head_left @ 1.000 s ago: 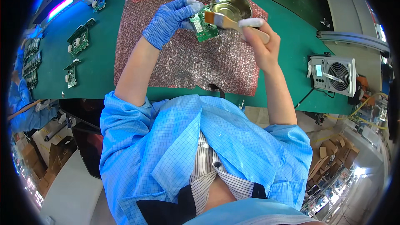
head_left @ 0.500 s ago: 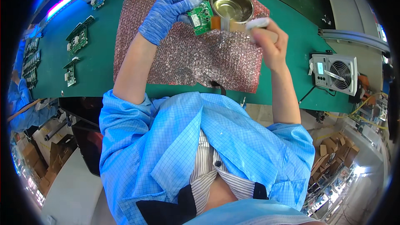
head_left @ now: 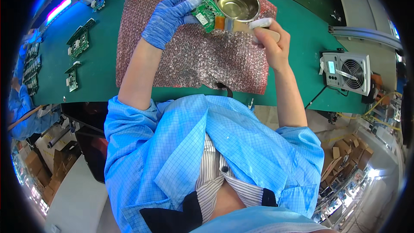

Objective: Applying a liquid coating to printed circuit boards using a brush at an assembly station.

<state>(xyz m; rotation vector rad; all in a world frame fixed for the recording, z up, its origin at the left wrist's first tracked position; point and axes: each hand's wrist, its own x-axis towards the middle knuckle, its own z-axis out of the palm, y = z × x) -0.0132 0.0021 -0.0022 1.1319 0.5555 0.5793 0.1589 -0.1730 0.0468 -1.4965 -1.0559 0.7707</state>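
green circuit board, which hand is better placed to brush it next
Right. The bare right hand grips the wooden-handled brush, bristles against the small green circuit board; the blue-gloved left hand is holding that board.

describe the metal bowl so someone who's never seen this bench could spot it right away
Find the pink bubble-wrap sheet on the green table. Near its far edge, beside the gloved left hand, stands the metal bowl. It is the only round, shiny thing there.
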